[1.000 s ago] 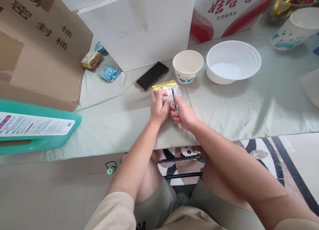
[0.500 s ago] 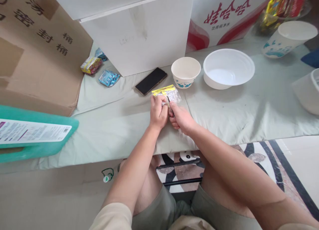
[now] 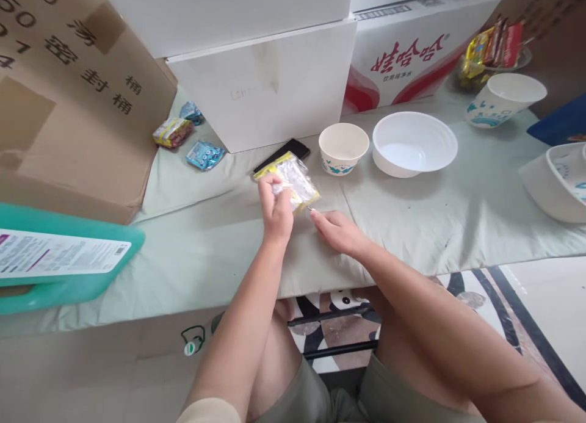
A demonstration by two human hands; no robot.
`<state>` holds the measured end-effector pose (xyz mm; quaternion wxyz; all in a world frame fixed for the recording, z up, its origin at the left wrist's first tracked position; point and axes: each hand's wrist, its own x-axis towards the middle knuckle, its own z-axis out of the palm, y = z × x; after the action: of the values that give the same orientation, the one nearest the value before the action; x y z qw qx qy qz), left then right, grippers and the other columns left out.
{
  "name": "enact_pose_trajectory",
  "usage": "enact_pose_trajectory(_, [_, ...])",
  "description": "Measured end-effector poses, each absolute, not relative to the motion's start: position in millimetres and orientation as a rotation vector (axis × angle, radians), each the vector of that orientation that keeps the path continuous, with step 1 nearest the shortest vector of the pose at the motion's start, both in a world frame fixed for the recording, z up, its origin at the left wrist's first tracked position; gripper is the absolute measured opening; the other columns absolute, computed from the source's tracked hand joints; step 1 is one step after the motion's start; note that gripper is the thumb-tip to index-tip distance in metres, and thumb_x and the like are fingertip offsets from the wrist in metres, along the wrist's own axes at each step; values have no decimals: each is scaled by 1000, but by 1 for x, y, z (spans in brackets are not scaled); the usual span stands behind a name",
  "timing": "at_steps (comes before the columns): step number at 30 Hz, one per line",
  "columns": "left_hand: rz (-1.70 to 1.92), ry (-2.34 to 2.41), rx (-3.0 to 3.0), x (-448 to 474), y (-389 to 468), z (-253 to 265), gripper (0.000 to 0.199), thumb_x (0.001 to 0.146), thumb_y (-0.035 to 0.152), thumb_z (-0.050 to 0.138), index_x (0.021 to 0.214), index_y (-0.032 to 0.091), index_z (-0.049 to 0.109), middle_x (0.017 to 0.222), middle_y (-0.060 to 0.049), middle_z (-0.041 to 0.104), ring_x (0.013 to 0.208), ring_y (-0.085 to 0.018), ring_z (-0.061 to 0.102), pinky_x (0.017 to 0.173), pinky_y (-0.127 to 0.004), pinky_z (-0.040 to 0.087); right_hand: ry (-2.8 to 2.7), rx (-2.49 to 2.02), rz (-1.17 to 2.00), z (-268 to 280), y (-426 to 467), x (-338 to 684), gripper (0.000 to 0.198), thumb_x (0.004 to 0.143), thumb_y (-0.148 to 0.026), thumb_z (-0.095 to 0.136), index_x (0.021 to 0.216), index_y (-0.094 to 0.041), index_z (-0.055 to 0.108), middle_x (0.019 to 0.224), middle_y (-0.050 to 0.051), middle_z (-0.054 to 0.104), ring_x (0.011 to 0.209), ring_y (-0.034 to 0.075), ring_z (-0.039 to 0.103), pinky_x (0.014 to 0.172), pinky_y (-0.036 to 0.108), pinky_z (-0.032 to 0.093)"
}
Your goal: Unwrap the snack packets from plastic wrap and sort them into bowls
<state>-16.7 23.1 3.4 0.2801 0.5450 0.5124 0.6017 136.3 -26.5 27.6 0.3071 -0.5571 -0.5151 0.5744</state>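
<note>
- While the left hand [image 3: 276, 215] has its thumb and fingers clamped on a clear packet [image 3: 296, 177], the right hand [image 3: 341, 234] sits just beside it, to the right and a little nearer the person's body.
- The packet has a yellow band along its far edge and a yellow patch at its near edge; it lies slantwise in view, over the front part of a black phone [image 3: 296, 147]. Whether it touches the phone or the cloth [image 3: 206, 246], I cannot tell.
- The right hand's fingers are closed together on a slim tool [image 3: 310, 209]; only its tip shows, pointing at the packet's near corner, and contact there is too small to make out.
- Just beyond the packet, to its right, stands a paper bowl [image 3: 339, 165] with blue print; a wider white plastic bowl [image 3: 403, 168] stands close beside it.
- Behind the phone rises a white box [image 3: 274, 99], next to a red-and-white carton [image 3: 398, 75].
- Left of the phone, on the cloth, lies a blue sachet [image 3: 204, 155] near a yellow-and-pink packet [image 3: 173, 132].
- At the far left, a teal container [image 3: 132, 234] stands in front of a cardboard box [image 3: 101, 160].
</note>
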Motion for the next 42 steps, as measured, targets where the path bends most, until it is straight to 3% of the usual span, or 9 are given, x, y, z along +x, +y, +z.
enact_pose_trajectory(6, [1505, 1383, 1313, -11, 14, 3, 48, 86, 15, 51, 126, 30, 30, 116, -6, 57, 95, -17, 62, 84, -32, 53, -1841, -1947, 487, 25, -14, 174, 28, 92, -37, 50, 111, -21, 61, 96, 10, 67, 74, 24, 56, 60, 32, 30])
enact_pose_trajectory(9, [1376, 1385, 1449, 3, -6, 1, 61, 85, 16, 57, 135, 29, 26, 120, -9, 56, 101, -19, 64, 91, -37, 53, -1893, -2001, 300, 19, -10, 190, 31, 92, -33, 47, 115, -21, 64, 107, 14, 68, 85, 29, 60, 65, 36, 37])
enact_pose_trajectory(13, [1174, 1555, 1690, 3, -23, 5, 45, 81, 33, 70, 120, 26, 49, 115, -10, 53, 108, -26, 60, 94, -43, 51, -1860, -1970, 88, 13, -9, 202, 29, 90, -23, 49, 111, -22, 69, 112, 15, 69, 103, 33, 60, 87, 47, 41])
enact_pose_trajectory(19, [1122, 1459, 1741, -16, -10, -2, 44, 82, 43, 71, 119, 25, 53, 132, -12, 54, 128, -28, 53, 104, -44, 46, -1944, -1576, 234, 27, -27, 201, 36, 91, -24, 47, 121, -20, 66, 118, 15, 69, 107, 30, 63, 92, 44, 47])
enact_pose_trajectory(23, [1124, 1280, 1610, -11, -3, -11, 54, 84, 41, 69, 131, 26, 47, 122, -10, 64, 115, -23, 64, 94, -37, 51, -2188, -1381, 362, 32, -46, 191, 53, 85, -27, 55, 137, -18, 58, 120, 13, 69, 110, 31, 62, 95, 45, 46])
enact_pose_trajectory(27, [1176, 1345, 1480, -14, 4, -11, 47, 80, 33, 71, 123, 24, 54, 84, 0, 65, 78, -15, 66, 74, -28, 53, -2239, -1371, 345, 32, -51, 189, 38, 82, -12, 48, 111, -22, 70, 99, 9, 70, 99, 27, 61, 92, 42, 43])
enact_pose_trajectory(31, [1212, 1385, 1331, -28, 6, -1, 22, 78, 29, 69, 98, 20, 65, 73, 1, 61, 65, -12, 61, 62, -25, 50, -2129, -1436, 297, 36, -47, 202, 21, 81, -11, 51, 80, -23, 68, 95, 8, 69, 96, 26, 60, 88, 41, 41])
enact_pose_trajectory(38, [1183, 1682, 1089, -60, -9, 17, 7, 71, 18, 60, 65, 19, 57, 54, 3, 53, 49, -11, 49, 43, -21, 32, -1926, -1638, 128, 24, -35, 244, 19, 80, -14, 53, 72, -23, 67, 105, 10, 71, 108, 31, 60, 91, 50, 42])
enact_pose_trajectory(42, [1274, 1801, 1161, -75, -11, 16, 5, 76, 23, 61, 76, 21, 57, 62, 2, 54, 54, -12, 51, 51, -24, 40, -1758, -1677, 72, 28, -35, 250, 25, 85, -17, 47, 84, -24, 72, 107, 12, 70, 108, 32, 61, 92, 51, 45])
